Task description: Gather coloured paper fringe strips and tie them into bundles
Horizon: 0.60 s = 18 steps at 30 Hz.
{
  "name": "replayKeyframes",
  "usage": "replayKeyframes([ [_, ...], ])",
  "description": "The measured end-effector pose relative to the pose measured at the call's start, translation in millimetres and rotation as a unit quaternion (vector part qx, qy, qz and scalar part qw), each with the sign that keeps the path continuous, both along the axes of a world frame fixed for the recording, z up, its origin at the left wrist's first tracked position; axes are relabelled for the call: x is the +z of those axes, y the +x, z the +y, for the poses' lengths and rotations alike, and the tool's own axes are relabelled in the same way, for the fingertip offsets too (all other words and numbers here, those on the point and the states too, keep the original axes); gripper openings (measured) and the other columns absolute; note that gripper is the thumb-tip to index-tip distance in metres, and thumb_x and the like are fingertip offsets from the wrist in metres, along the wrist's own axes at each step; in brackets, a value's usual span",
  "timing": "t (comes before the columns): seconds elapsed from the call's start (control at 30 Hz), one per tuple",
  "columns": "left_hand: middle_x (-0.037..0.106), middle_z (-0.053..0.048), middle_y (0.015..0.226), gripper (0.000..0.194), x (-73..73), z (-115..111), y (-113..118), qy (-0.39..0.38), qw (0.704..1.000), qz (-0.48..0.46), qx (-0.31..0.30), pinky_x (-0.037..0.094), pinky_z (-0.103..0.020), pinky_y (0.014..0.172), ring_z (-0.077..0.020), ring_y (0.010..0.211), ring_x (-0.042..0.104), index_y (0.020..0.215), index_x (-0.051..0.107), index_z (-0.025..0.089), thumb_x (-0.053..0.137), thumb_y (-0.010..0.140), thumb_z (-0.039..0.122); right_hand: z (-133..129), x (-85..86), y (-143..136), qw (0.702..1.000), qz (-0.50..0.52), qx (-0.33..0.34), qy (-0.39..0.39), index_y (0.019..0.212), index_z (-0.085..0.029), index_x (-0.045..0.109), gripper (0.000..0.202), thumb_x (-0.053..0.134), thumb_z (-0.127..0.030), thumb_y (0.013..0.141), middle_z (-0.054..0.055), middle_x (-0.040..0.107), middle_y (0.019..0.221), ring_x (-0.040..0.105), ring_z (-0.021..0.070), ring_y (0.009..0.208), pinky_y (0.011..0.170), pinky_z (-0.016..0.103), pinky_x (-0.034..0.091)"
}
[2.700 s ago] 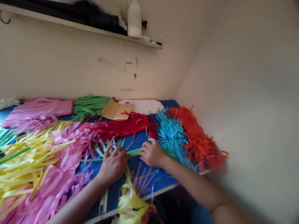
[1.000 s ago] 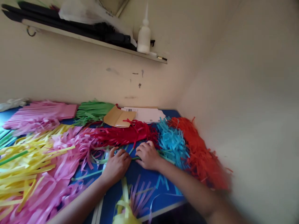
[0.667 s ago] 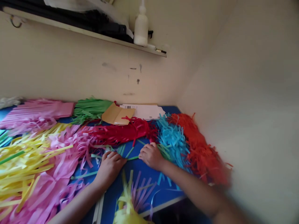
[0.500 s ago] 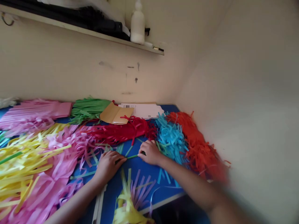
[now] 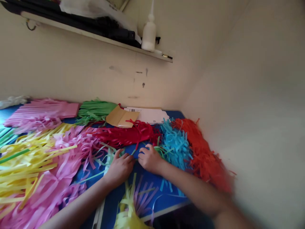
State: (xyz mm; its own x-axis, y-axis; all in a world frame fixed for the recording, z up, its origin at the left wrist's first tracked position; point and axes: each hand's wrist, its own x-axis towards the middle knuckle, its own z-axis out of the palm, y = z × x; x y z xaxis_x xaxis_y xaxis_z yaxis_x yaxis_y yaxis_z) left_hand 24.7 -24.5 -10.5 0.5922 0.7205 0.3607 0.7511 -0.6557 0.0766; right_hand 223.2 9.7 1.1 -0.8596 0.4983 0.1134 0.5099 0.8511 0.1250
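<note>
My left hand (image 5: 120, 168) and my right hand (image 5: 150, 159) nearly meet over the blue table (image 5: 140, 183). Both have curled fingers and pinch a thin green paper strip, of which only a bit shows in the small gap between them. Behind my hands lies a bundle of red fringed paper (image 5: 126, 136). Light blue fringe (image 5: 175, 143) is right of my right hand, and pale green strips (image 5: 109, 159) lie beside my left. Nearer the front stands a yellow paper piece (image 5: 128, 216) with lilac strips (image 5: 144, 194) fanning out.
Pink (image 5: 69, 152) and yellow (image 5: 35, 162) fringe covers the left side. Green fringe (image 5: 96, 109), a brown envelope (image 5: 122, 117) and white packets (image 5: 150, 115) lie along the back. Orange fringe (image 5: 205, 152) borders the right wall. A shelf (image 5: 83, 33) above holds a white bottle (image 5: 149, 35).
My hands have come closer together, my left moving right, and less of the green strip shows between them. The view has shifted slightly left and up.
</note>
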Motion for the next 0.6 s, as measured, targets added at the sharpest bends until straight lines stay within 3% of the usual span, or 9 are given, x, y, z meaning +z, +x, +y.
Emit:
replayKeyframes([
  [0.1,0.064,-0.001,0.068,0.027,-0.9,7.1,2.7,0.045,0.999,-0.017,-0.006,0.033,-0.052,0.102,-0.0181,0.068,0.059,0.067,0.065,0.020,0.051,0.089,0.011,3.1,0.7,-8.5,1.000,-0.007,-0.011,-0.008,0.087,-0.015,0.068,0.022,0.048,-0.014,0.097,0.008,0.070,0.090,0.054,0.0233,0.099,0.098,0.047,0.027],
  [0.17,0.064,0.000,0.066,0.028,6.0,8.5,-0.6,0.086,0.996,-0.038,-0.011,0.033,-0.051,0.104,-0.0159,0.064,0.059,0.067,0.064,0.019,0.050,0.089,0.009,0.3,12.5,-13.0,0.997,0.038,-0.057,-0.046,0.087,-0.015,0.069,0.016,0.054,-0.019,0.093,0.008,0.071,0.091,0.056,0.0235,0.098,0.097,0.047,0.029],
  [0.23,0.067,0.002,0.070,0.026,21.2,3.3,-8.2,0.132,0.989,-0.065,-0.020,0.030,-0.051,0.109,-0.0136,0.063,0.060,0.076,0.066,0.020,0.048,0.091,0.009,-8.1,33.9,-14.4,0.980,0.127,-0.110,-0.106,0.085,-0.017,0.070,0.011,0.060,-0.022,0.088,0.006,0.072,0.092,0.058,0.0235,0.098,0.095,0.046,0.031],
  [0.3,0.072,0.003,0.078,0.022,44.5,-9.9,-17.7,0.173,0.979,-0.096,-0.040,0.024,-0.051,0.115,-0.0124,0.069,0.064,0.091,0.068,0.021,0.048,0.094,0.013,-19.9,61.0,-13.0,0.937,0.240,-0.134,-0.217,0.087,-0.019,0.072,0.011,0.063,-0.025,0.086,0.005,0.073,0.095,0.060,0.0218,0.096,0.093,0.040,0.035],
  [0.37,0.075,0.001,0.087,0.023,72.5,-29.1,-25.7,0.204,0.968,-0.128,-0.069,0.020,-0.051,0.118,-0.0129,0.077,0.068,0.104,0.067,0.022,0.047,0.096,0.014,-31.8,87.6,-11.2,0.854,0.313,-0.111,-0.400,0.089,-0.019,0.074,0.020,0.063,-0.035,0.086,0.004,0.072,0.095,0.062,0.0197,0.090,0.086,0.034,0.041],
  [0.47,0.077,0.000,0.090,0.026,111.2,-60.2,-31.6,0.235,0.955,-0.153,-0.099,0.017,-0.047,0.121,-0.0136,0.082,0.070,0.107,0.067,0.021,0.045,0.096,0.011,-48.9,113.9,-14.4,0.678,0.354,-0.065,-0.641,0.080,-0.017,0.075,0.033,0.072,-0.050,0.077,0.002,0.070,0.079,0.061,0.0167,0.076,0.075,0.029,0.042],
  [0.53,0.077,0.001,0.088,0.024,127.2,-78.7,-32.6,0.249,0.949,-0.164,-0.101,0.018,-0.046,0.122,-0.0135,0.081,0.071,0.106,0.066,0.020,0.047,0.095,0.010,-63.3,119.3,-22.8,0.586,0.406,-0.071,-0.697,0.070,-0.016,0.073,0.037,0.084,-0.050,0.061,0.001,0.066,0.067,0.057,0.0145,0.066,0.069,0.027,0.041],
  [0.6,0.077,0.001,0.089,0.019,133.6,-95.7,-31.7,0.258,0.944,-0.189,-0.077,0.024,-0.044,0.120,-0.0133,0.081,0.070,0.104,0.066,0.020,0.053,0.093,0.012,-82.6,118.0,-35.1,0.527,0.488,-0.077,-0.691,0.064,-0.017,0.071,0.038,0.092,-0.046,0.050,0.000,0.064,0.064,0.055,0.0132,0.062,0.065,0.026,0.039],
])
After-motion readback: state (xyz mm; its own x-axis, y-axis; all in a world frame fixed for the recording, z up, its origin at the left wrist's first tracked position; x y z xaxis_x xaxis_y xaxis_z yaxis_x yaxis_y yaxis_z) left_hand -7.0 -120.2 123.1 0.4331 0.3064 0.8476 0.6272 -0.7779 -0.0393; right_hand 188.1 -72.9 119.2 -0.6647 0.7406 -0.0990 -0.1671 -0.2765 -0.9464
